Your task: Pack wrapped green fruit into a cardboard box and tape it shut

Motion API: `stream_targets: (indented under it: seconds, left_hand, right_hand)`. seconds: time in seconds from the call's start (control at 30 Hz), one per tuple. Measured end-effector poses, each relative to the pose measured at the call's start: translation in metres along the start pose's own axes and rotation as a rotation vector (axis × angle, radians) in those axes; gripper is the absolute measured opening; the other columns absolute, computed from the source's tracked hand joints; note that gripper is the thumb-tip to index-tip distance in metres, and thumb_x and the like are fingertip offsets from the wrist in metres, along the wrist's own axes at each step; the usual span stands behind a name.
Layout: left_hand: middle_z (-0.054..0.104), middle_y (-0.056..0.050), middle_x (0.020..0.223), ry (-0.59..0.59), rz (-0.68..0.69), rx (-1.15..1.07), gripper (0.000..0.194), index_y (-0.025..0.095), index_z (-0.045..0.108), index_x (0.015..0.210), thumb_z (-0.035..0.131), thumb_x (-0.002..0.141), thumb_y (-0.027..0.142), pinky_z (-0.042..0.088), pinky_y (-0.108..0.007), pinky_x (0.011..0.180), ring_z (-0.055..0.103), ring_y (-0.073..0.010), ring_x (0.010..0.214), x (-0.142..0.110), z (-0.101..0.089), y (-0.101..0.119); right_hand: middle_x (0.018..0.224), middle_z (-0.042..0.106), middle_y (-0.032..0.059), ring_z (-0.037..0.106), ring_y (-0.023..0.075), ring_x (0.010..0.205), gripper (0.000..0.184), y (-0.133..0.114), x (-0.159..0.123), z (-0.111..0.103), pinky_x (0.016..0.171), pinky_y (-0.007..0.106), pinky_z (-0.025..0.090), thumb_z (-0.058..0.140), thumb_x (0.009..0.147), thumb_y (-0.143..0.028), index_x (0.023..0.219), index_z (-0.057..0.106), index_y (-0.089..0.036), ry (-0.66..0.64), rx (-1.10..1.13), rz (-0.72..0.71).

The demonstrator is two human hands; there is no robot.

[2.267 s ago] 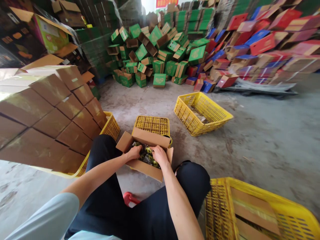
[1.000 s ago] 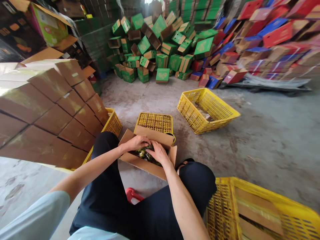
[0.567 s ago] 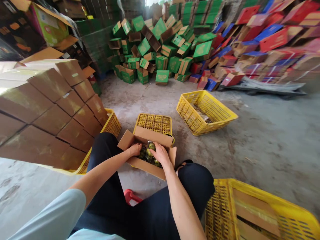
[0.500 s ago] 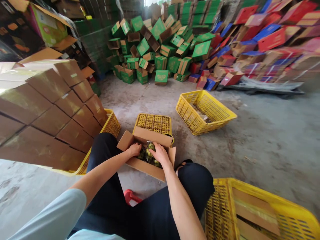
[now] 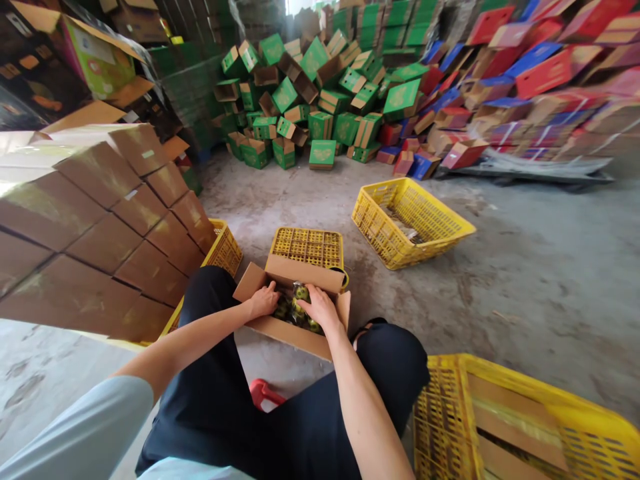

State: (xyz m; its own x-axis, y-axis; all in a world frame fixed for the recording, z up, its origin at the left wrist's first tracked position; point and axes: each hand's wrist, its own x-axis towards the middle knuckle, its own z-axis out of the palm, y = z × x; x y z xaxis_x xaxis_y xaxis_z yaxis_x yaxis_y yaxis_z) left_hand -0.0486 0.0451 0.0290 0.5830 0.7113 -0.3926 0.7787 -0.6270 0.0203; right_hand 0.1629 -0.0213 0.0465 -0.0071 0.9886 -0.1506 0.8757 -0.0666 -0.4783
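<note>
An open cardboard box (image 5: pixel 293 336) sits between my knees with its flaps spread out. Inside lie several round green fruits (image 5: pixel 301 292), which look wrapped in clear plastic. My left hand (image 5: pixel 263 301) is at the box's left end, fingers extended over the contents and holding nothing I can see. On the right side, my right hand (image 5: pixel 321 309) rests against the fruits, thumb and fingers apart. Its fingertips are partly hidden by the fruit and the box wall.
Behind the box is an upturned yellow crate (image 5: pixel 309 245). Another yellow crate (image 5: pixel 430 241) stands farther right, and one holding cardboard (image 5: pixel 470 413) is at my lower right. Stacked brown cartons (image 5: pixel 100 233) rise on my left. Green boxes (image 5: pixel 323 155) and red boxes (image 5: pixel 545 79) are heaped behind.
My left hand has lifted slightly and shifted a little left, away from the fruits, its fingers more extended. My right hand stays about where it was.
</note>
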Motion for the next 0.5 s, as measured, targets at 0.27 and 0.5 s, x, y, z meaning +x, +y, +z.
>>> stream_targets:
  seconds: [0.27,0.5]
  left_hand:
    - [0.061,-0.023,0.123,0.028,0.004,0.007,0.028,0.010,0.072,0.111,0.052,0.091,0.007,0.054,-0.040,0.094,0.065,-0.0309,0.111,0.002,-0.003,0.000]
    - [0.064,-0.016,0.130,0.084,0.057,-0.098,0.058,0.014,0.055,0.136,0.074,0.086,0.035,0.048,-0.037,0.106,0.055,-0.0298,0.129,0.014,0.002,0.010]
  right_hand:
    - [0.135,0.067,0.0164,0.064,0.0290,0.125,0.043,0.000,0.000,-0.002,0.104,0.034,0.047,0.065,0.096,-0.029,0.137,0.059,-0.016,0.004,-0.008,0.001]
    - [0.125,0.071,0.0168,0.063,0.0315,0.123,0.038,-0.002,0.000,-0.014,0.105,0.038,0.045,0.068,0.094,-0.039,0.123,0.065,-0.015,0.011,-0.053,0.026]
